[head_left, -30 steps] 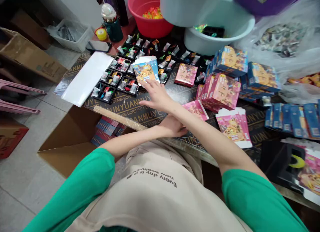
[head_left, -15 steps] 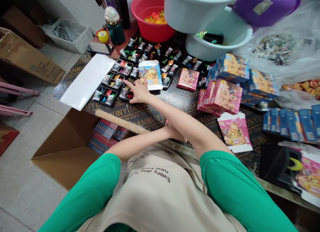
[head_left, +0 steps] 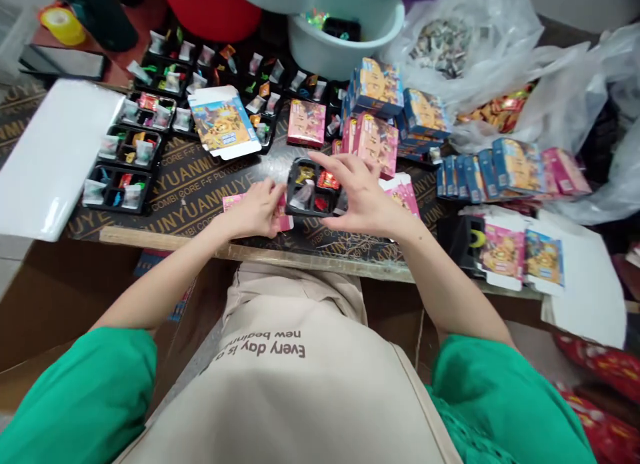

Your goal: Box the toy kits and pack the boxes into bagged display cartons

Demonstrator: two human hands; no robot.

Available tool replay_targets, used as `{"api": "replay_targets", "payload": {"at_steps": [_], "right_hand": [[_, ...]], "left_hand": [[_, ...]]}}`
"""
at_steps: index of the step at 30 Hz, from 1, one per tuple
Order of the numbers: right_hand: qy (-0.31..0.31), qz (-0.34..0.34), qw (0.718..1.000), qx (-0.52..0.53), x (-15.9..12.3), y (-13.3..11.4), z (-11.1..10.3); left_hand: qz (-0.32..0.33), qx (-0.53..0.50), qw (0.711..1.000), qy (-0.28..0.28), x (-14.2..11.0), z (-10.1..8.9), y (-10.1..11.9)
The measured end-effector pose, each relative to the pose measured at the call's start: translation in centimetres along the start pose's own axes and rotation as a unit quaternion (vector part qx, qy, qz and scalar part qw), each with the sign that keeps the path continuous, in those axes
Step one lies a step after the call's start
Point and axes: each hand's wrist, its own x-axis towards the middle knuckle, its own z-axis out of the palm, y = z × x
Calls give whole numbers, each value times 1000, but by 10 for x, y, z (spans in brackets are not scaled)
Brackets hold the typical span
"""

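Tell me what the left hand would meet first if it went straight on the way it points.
The left hand would probably meet the black divided tray at the right hand first, though the tray may be raised; depth is unclear.

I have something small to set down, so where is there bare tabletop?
The widest bare tabletop lies between the filled trays at left and the left hand, just nearer than the blue carton. A narrower strip runs between the tray at the right hand and the front edge. Behind, tray rows and stacked boxes crowd together.
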Motion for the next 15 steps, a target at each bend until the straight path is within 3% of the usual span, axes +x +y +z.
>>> {"api": "replay_targets", "payload": {"at_steps": [3,6,11,15], "right_hand": [[16,67,997,-18,-44,14,6],[34,116,992,-29,-70,21,23],[45,135,990,-7,-92,19,46],[45,123,991,9,-104,18,58]], "left_hand": [[53,-56,996,39,-8,-7,-2],[86,-104,989,59,-7,-4,13],[112,-138,983,45,3,19,46],[113,-97,987,60,2,43,50]]}}
